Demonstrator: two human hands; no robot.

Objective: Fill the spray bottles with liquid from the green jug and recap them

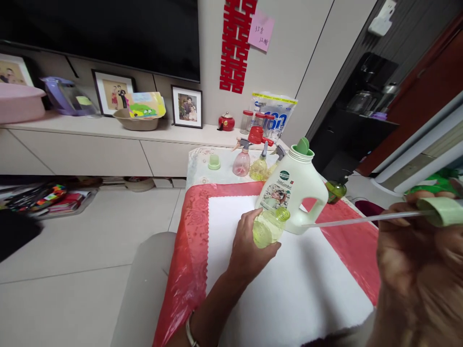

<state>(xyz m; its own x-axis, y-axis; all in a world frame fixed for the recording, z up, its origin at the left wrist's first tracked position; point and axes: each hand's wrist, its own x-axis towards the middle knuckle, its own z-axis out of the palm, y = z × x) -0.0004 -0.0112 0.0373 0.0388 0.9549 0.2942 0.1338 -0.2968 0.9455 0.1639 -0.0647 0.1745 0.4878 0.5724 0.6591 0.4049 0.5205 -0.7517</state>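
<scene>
My left hand [249,250] is wrapped round a small see-through yellow-green bottle [268,227], which is tilted with its bare threaded neck to the upper right. Close to the camera at the right edge, my right hand [415,270] grips a pale green pump top [446,211]. Its long clear dip tube [361,220] points left, its tip beyond the bottle's neck and apart from it. Behind the bottle stands a large pale green detergent jug [289,188] with a handle and a darker green spout. The far end of the pump top is cut off by the frame.
Behind the jug are a pink spray bottle [241,163], a yellow spray bottle [259,168] and a green cap [214,162]. A dark green pump bottle [336,189] stands right of the jug. A white sheet [289,289] covers the red tablecloth [191,231]. A grey stool [144,289] is left.
</scene>
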